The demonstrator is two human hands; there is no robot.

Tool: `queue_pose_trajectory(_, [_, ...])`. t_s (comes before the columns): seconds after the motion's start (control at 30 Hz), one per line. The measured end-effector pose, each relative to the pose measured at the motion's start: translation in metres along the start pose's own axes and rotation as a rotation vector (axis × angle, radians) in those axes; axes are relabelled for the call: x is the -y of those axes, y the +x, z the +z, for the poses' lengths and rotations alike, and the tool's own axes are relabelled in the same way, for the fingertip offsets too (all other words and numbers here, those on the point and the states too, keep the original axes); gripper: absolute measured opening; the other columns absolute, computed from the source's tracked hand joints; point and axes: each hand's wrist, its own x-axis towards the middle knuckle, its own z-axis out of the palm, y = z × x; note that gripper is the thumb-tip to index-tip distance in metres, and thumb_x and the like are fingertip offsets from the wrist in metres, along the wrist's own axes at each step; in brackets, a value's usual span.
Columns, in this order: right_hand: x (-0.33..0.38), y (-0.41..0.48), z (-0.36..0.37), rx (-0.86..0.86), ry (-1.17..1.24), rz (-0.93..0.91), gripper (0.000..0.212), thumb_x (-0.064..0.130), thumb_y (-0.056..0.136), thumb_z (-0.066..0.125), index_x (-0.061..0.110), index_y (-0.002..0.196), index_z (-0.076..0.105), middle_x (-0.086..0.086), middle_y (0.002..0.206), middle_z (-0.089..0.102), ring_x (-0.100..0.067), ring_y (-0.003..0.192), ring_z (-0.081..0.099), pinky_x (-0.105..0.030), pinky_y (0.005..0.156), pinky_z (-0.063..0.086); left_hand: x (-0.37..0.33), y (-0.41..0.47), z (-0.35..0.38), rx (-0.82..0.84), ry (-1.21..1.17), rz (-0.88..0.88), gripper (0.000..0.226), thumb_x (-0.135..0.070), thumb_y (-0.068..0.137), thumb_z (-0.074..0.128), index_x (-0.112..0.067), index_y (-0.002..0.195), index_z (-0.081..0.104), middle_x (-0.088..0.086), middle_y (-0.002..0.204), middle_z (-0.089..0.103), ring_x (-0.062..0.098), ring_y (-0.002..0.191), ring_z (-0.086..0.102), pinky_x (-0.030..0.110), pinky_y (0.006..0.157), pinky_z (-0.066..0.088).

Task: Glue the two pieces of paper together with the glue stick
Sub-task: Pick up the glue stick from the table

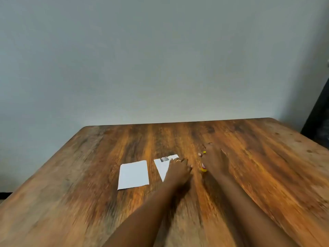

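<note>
Both hands down on the wooden table (249, 175), pretty blurry.

Left hand (179, 171) lies flat across one paper (162, 166); right hand (214, 160) wraps the glue stick (203, 168); other paper (133, 174) sits beside.

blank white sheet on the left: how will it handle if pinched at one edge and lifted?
The blank white sheet lies dead flat on the wooden table, so it is probably thin, very light and floppy, drooping once lifted. No raised edge shows, so getting a grip may need sliding first. Pushed, it would likely skate over the table.
</note>
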Motion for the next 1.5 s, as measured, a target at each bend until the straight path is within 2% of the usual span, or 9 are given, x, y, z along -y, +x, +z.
queue_pose_trajectory(0.23, [-0.011,0.009,0.013,-0.001,0.010,0.037,0.021,0.012,0.085,0.064,0.010,0.105,0.068,-0.011,0.099,0.068,-0.027,0.089,0.065,-0.025,0.059,0.036,-0.031,0.025,0.003,-0.008,-0.666,-0.210,0.039,-0.037,0.088,0.056,-0.010,0.116,0.058,0.010,0.111,0.068,0.025,0.098,0.063,0.041,0.097,0.049])
queue_pose_trajectory(0.5, [-0.015,0.024,0.010,0.094,0.093,0.097,0.021,0.009,0.081,0.068,0.004,0.102,0.069,-0.013,0.099,0.069,-0.028,0.088,0.067,-0.035,0.071,0.056,-0.042,0.032,0.007,-0.157,-0.848,-0.207,0.029,-0.030,0.088,0.059,-0.014,0.111,0.066,0.007,0.103,0.073,0.012,0.077,0.064,0.018,0.065,0.048])
queue_pose_trajectory(0.57, [-0.015,0.030,0.005,0.116,0.152,0.129,0.020,0.009,0.084,0.064,0.004,0.103,0.069,-0.014,0.100,0.069,-0.028,0.088,0.066,-0.030,0.067,0.050,-0.039,0.030,0.005,-0.193,-0.893,-0.211,0.031,-0.030,0.086,0.063,-0.016,0.114,0.067,0.006,0.105,0.073,0.014,0.081,0.067,0.029,0.072,0.055])
queue_pose_trajectory(0.67, [-0.014,0.033,-0.004,0.183,0.244,0.139,0.017,0.009,0.083,0.062,0.003,0.097,0.071,-0.015,0.096,0.070,-0.025,0.084,0.064,-0.026,0.061,0.040,-0.032,0.020,0.000,-0.270,-0.906,-0.214,0.034,-0.026,0.083,0.068,-0.016,0.115,0.067,0.005,0.106,0.073,0.017,0.089,0.068,0.034,0.081,0.054])
queue_pose_trajectory(0.87, [-0.004,0.026,-0.012,0.360,0.464,0.156,0.024,0.012,0.086,0.057,-0.009,0.086,0.068,-0.023,0.078,0.068,-0.022,0.058,0.060,-0.027,0.054,0.046,-0.016,0.002,-0.009,-0.407,-0.753,-0.193,0.030,-0.017,0.088,0.062,-0.012,0.117,0.066,0.011,0.101,0.074,0.015,0.080,0.065,0.007,0.058,0.032])
queue_pose_trajectory(1.03, [0.011,0.021,-0.011,0.377,0.408,0.121,0.037,0.025,0.093,0.054,-0.009,0.083,0.065,-0.020,0.073,0.063,-0.024,0.060,0.053,-0.030,0.059,0.041,-0.002,-0.009,-0.023,-0.428,-0.579,-0.128,0.025,-0.018,0.088,0.061,-0.008,0.108,0.070,0.017,0.091,0.074,0.026,0.077,0.066,0.028,0.059,0.041])
queue_pose_trajectory(1.13, [0.019,0.019,-0.008,0.337,0.469,0.057,0.027,0.017,0.094,0.051,0.004,0.072,0.061,-0.009,0.069,0.058,-0.019,0.062,0.050,-0.026,0.056,0.034,0.004,-0.010,-0.031,-0.427,-0.567,-0.152,0.023,-0.019,0.086,0.062,-0.004,0.101,0.072,0.019,0.082,0.072,0.020,0.063,0.055,0.025,0.054,0.030])
queue_pose_trajectory(1.23, [0.023,0.017,-0.009,0.306,0.537,-0.051,0.014,0.007,0.091,0.052,0.003,0.084,0.063,-0.007,0.077,0.057,-0.009,0.064,0.047,-0.024,0.056,0.034,0.016,-0.010,-0.041,-0.346,-0.671,-0.179,0.021,-0.016,0.085,0.064,0.001,0.093,0.072,0.021,0.074,0.068,0.014,0.056,0.044,0.023,0.049,0.026])
queue_pose_trajectory(1.5, [0.016,0.020,-0.014,0.482,0.693,-0.238,0.024,-0.014,0.086,0.049,0.004,0.090,0.064,-0.005,0.095,0.062,-0.007,0.087,0.059,-0.011,0.068,0.052,0.053,-0.020,-0.064,0.172,-1.153,-0.092,0.022,-0.006,0.093,0.050,0.008,0.104,0.064,0.007,0.082,0.067,0.014,0.070,0.062,0.025,0.068,0.054])
